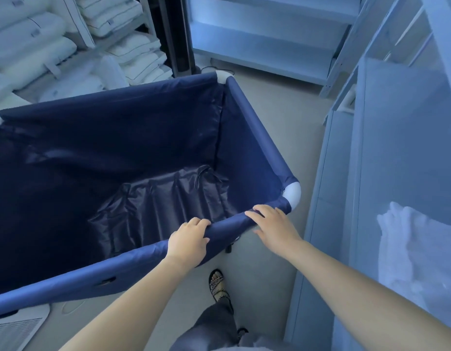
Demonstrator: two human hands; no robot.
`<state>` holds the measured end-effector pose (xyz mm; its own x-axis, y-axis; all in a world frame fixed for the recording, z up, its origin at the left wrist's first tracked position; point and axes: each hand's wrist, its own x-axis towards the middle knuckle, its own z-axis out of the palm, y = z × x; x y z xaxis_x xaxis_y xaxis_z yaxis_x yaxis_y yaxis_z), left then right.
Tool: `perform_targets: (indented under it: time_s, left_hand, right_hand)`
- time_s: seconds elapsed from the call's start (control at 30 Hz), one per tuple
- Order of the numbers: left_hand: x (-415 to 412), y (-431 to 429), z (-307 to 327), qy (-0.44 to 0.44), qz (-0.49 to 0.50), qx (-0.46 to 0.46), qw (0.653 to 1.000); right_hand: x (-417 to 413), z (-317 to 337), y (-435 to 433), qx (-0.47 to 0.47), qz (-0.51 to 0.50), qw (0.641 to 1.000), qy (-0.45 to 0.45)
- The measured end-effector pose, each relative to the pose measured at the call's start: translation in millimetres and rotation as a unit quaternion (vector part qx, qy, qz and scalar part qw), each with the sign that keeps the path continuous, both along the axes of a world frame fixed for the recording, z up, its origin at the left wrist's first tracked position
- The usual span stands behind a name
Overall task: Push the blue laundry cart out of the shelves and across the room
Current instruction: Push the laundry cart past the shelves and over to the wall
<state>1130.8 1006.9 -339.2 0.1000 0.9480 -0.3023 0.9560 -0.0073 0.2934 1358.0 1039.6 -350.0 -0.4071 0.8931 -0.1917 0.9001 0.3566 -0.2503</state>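
Note:
The blue laundry cart point(254, 127) fills the left and middle of the view, a fabric bin on a tube frame with white corner joints; its inside holds nothing but the wrinkled liner. My left hand point(187, 243) is wrapped around the near rail. My right hand point(273, 225) lies on the same rail close to the near right white corner, fingers spread over the fabric, thumb below; whether it grips is unclear.
White shelves point(396, 148) stand close on the right, with a folded white towel point(416, 252) on one. Shelves of stacked white pillows point(34, 39) rise behind the cart at the left. More shelving point(265, 44) stands ahead. A white vented unit point(19, 328) sits on the floor lower left. My sandalled foot point(219, 285) is below the rail.

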Motion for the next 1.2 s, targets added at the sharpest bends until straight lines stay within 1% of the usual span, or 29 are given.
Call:
perform_targets:
  time_s: [0.1, 0.2, 0.47, 0.67, 0.8, 0.93, 1.07, 1.2]
  left_hand:
    - [6, 23, 0, -0.037, -0.003, -0.008, 0.999]
    - [11, 47, 1, -0.067, -0.011, -0.014, 0.998]
    - [9, 90, 0, -0.066, -0.033, -0.024, 0.997]
    - [20, 116, -2, -0.100, -0.027, -0.013, 0.995]
    - [43, 146, 0, -0.130, -0.040, -0.004, 0.991]
    - [71, 193, 4, -0.148, -0.032, 0.027, 0.988]
    - [100, 251, 12, -0.153, -0.009, 0.045, 0.987]
    - [133, 307, 17, -0.165, 0.021, 0.049, 0.985]
  right_hand:
    - [8, 9, 22, -0.045, -0.001, 0.999, 0.011]
    - [12, 12, 44, -0.056, 0.007, 0.998, 0.013]
    - [15, 16, 93, -0.102, -0.016, 0.992, 0.071]
    - [26, 17, 119, -0.087, -0.013, 0.992, 0.087]
    - [47, 23, 150, -0.058, -0.044, 0.991, 0.109]
    - [81, 32, 193, -0.041, -0.071, 0.989, 0.124]
    - [107, 42, 244, -0.029, -0.044, 0.994, 0.094]
    - [126, 46, 295, -0.037, -0.013, 0.995, 0.089]
